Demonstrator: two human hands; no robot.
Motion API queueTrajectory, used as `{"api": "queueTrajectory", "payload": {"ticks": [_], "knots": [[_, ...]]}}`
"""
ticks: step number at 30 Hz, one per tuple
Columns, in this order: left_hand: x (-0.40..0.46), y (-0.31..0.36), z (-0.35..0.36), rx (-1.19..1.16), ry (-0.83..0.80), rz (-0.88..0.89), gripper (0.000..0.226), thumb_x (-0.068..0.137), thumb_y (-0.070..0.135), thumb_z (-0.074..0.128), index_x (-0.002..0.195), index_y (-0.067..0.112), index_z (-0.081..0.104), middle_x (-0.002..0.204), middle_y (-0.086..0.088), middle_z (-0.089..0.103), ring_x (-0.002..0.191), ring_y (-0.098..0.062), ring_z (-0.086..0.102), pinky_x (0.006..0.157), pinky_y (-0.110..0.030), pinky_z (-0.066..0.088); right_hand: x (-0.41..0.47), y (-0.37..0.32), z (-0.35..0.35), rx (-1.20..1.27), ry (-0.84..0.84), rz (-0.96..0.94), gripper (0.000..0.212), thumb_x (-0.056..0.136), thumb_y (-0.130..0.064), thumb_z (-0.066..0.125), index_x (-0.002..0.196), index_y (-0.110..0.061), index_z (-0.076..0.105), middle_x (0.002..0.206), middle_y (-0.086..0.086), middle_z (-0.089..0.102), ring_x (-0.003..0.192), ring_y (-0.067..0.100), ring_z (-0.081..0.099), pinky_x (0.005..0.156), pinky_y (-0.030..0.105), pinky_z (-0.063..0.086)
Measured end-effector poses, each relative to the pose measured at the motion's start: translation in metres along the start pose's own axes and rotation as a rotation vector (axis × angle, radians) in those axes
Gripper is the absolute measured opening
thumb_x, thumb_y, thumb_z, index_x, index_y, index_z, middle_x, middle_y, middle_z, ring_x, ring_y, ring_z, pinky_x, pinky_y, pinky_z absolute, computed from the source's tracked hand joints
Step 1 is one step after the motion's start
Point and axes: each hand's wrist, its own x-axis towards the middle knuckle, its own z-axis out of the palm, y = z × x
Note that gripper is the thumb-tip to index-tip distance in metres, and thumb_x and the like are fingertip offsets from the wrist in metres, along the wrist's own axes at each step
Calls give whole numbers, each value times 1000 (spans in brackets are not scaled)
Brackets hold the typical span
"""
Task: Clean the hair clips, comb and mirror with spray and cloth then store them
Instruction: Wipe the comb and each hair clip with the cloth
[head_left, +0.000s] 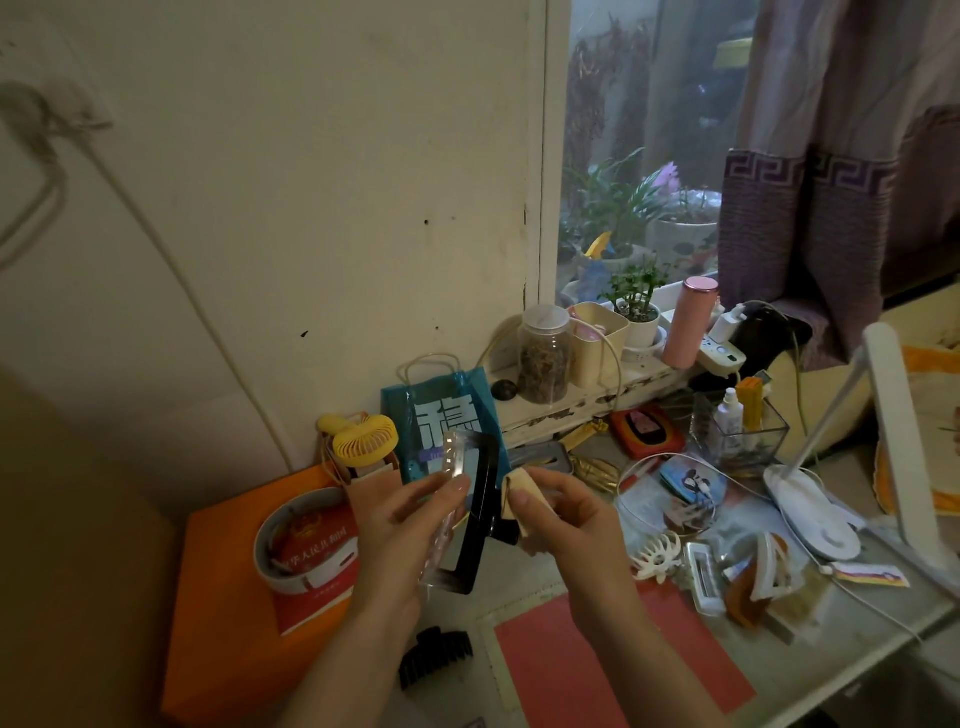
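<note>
Two hands raised over cluttered desk (810, 670): left hand (400, 525) gripping black-and-clear rectangular hair clip (470, 512), right hand (563, 512) pinching folded beige cloth (519, 491) against it; possibly wiping hinge; best rubbed firmly, clip turned between strokes

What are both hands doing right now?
Left hand: grips a black and clear hair clip.
Right hand: pinches a small cloth.
</note>
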Motion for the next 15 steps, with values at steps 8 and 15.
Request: {"api": "queueTrajectory", "payload": {"ticks": [8, 15], "knots": [[-7, 4, 7, 57, 60, 95, 39, 58, 34, 80, 95, 23, 71, 101, -2, 70, 100, -22, 65, 95, -47, 50, -3, 2, 2, -22, 48, 11, 13, 82, -8, 70, 95, -8, 73, 77, 5, 70, 57, 6, 59, 49, 18, 45], [-5, -2, 9, 24, 112, 121, 26, 66, 24, 81, 89, 28, 69, 98, 0, 69, 98, -19, 64, 93, -43, 51, -7, 5, 6, 57, 109, 74, 13, 80, -6, 71, 91, -12, 74, 76, 1, 71, 61, 8, 62, 51, 20, 48]]}}
